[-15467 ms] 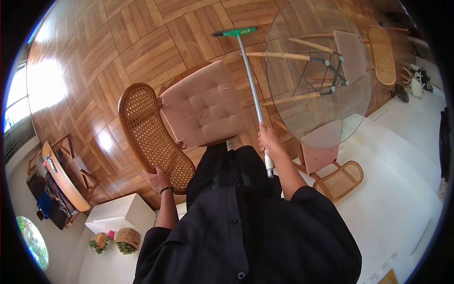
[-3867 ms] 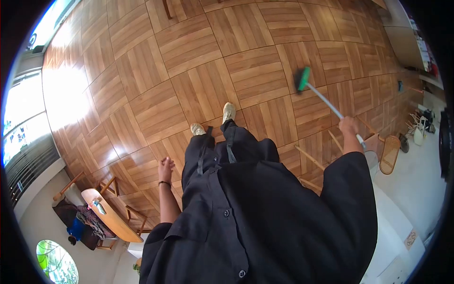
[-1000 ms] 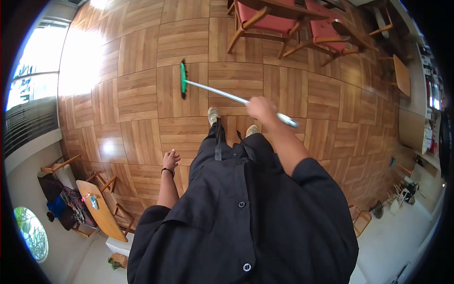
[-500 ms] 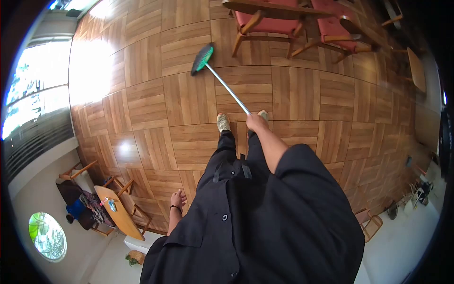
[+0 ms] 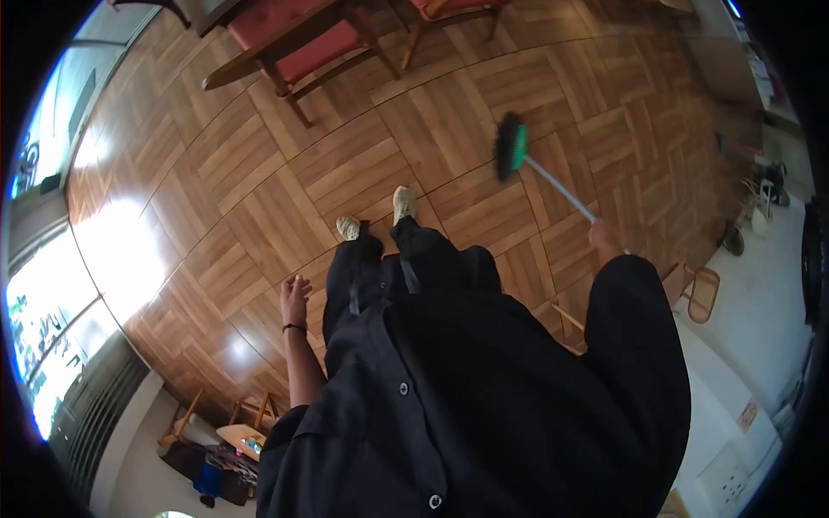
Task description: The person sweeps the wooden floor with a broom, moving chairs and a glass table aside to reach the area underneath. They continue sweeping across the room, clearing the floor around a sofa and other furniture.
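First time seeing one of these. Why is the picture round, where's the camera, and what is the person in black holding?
No machine here: the camera sits on the person's head, looking down past the black shirt to the shoes. Its wide lens bends the picture into a circle. The right hand grips a broom by its handle; the green head is low over the wood floor, ahead and to the right. The left hand hangs open, holding nothing. A chair with a red cushion stands further ahead.

I'm standing in a lived-in home, in its living and dining room: warm parquet floor [image 5: 345, 164], wooden chairs with red cushions [image 5: 298, 30], a cane-backed chair [image 5: 704, 293], sunlit windows [image 5: 39, 319], and a household broom [image 5: 514, 148].
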Demonstrator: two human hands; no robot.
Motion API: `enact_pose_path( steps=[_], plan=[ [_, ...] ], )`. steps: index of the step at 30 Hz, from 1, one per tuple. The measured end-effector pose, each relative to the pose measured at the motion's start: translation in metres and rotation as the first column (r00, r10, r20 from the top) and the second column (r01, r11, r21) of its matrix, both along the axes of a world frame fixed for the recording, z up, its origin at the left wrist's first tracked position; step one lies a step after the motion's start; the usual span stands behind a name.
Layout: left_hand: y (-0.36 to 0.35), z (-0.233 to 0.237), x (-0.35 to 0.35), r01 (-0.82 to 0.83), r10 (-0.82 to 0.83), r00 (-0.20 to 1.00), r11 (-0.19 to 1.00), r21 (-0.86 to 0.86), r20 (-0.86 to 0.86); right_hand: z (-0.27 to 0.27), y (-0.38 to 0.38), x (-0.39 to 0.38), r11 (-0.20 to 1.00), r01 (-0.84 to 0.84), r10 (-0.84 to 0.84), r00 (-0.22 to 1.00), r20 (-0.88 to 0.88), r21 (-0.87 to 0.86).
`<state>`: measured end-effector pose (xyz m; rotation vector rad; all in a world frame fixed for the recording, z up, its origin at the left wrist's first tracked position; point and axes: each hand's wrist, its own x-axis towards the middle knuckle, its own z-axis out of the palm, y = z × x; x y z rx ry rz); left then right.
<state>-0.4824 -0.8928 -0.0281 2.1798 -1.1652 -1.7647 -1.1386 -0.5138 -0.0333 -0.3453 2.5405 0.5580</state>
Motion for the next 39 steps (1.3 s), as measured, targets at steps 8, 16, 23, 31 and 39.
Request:
enact_pose_path(
  steps=[8, 16, 23, 31, 39],
  plan=[
    [-0.016, -0.034, 0.018, 0.118, -0.125, 0.991, 0.983, 0.143, 0.039, 0.091, -0.032, -0.055, 0.957, 0.025, 0.042, 0.974, -0.223, 0.29],
    [-0.043, -0.098, 0.045, 0.038, -0.054, 0.998, 0.899, 0.437, 0.024, 0.216, -0.163, 0.092, 0.985, -0.095, 0.084, 0.993, 0.078, 0.147],
    [-0.125, -0.067, -0.017, 0.077, -0.076, 0.997, 0.969, 0.234, -0.014, 0.149, -0.279, 0.184, 0.955, -0.255, 0.294, 0.883, 0.365, -0.152],
    [-0.128, -0.037, -0.045, -0.054, 0.045, 0.997, 0.989, 0.139, 0.07, 0.029, -0.313, 0.166, 0.828, -0.467, 0.55, 0.784, 0.288, -0.31],
    [-0.02, -0.05, -0.059, -0.117, 0.034, 0.971, 0.931, 0.345, 0.239, 0.059, -0.148, -0.074, 0.989, -0.065, 0.105, 0.943, 0.317, -0.134]
  ],
)
